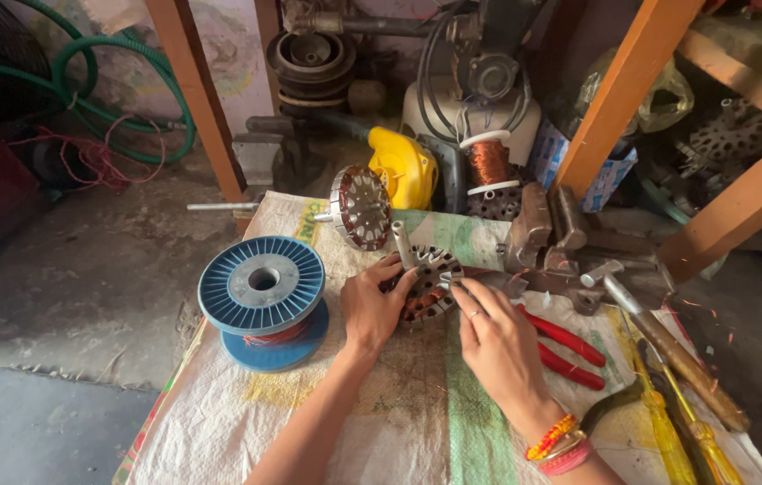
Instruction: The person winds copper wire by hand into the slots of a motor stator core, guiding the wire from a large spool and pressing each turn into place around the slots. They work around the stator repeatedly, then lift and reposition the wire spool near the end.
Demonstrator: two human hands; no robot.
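1. Looking down from the head camera, a round metal stator lies on a woven white sack with a green stripe, near the middle of the work surface. It is a slotted, toothed ring of dull grey steel with copper-coloured winding showing along its lower edge, and a short grey shaft stands up from its upper left.
2. The left hand comes in from below, wrist straight, fingers curled over the stator's left rim so that it grips the part.
3. The right hand lies to the stator's right, palm down, forefinger and thumb narrowed to a pinch touching the right rim; whether anything is between the fingertips cannot be told. A ring sits on one finger, and bright bangles circle the wrist.
4. A blue spool with copper wire stands just left of the left hand.
5. Red-handled pliers lie partly under the right hand, and yellow screwdrivers lie farther right.
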